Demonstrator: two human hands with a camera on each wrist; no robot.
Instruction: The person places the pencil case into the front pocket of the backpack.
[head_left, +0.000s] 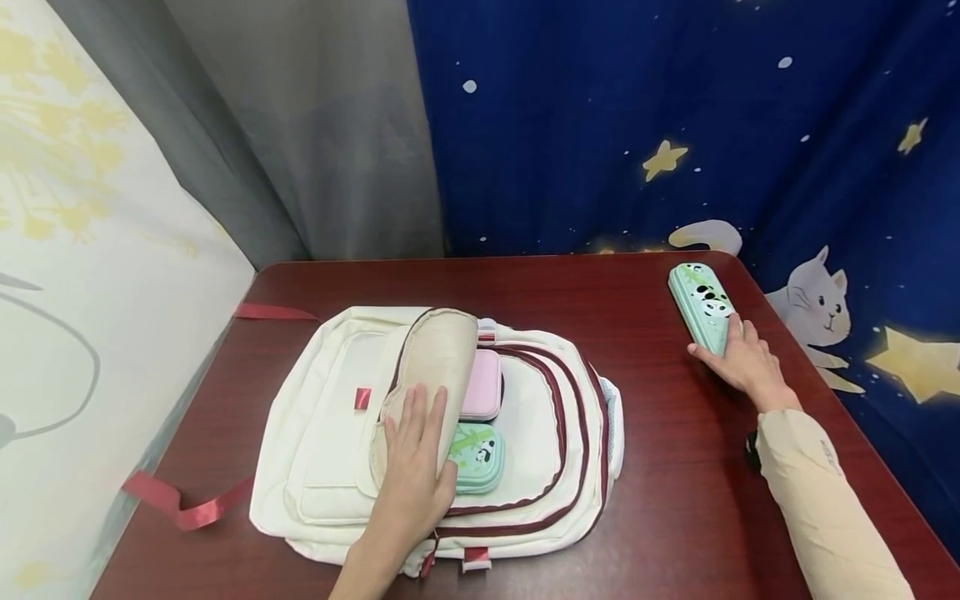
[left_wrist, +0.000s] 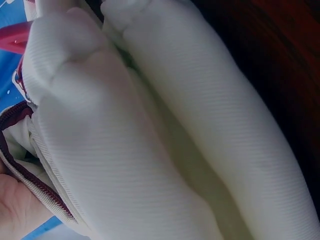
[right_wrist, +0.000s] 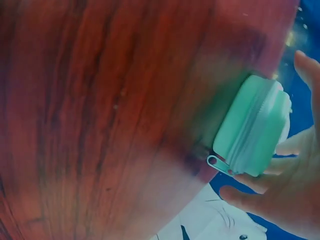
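Observation:
A white backpack with dark red zippers lies on the table, its front pocket unzipped. My left hand rests with fairly straight fingers on the folded-back beige flap. Inside the pocket, a pink case and a green panda pencil case lie partly under the flap. At the far right of the table is another green panda pencil case; my right hand reaches its near end with fingers spread. In the right wrist view, the fingers overlap the end of this zippered case.
The dark red wooden table ends close to the right of the far pencil case. Red straps trail from the backpack's left side. A blue starry curtain and a grey curtain hang behind; a pale wall covering borders the left.

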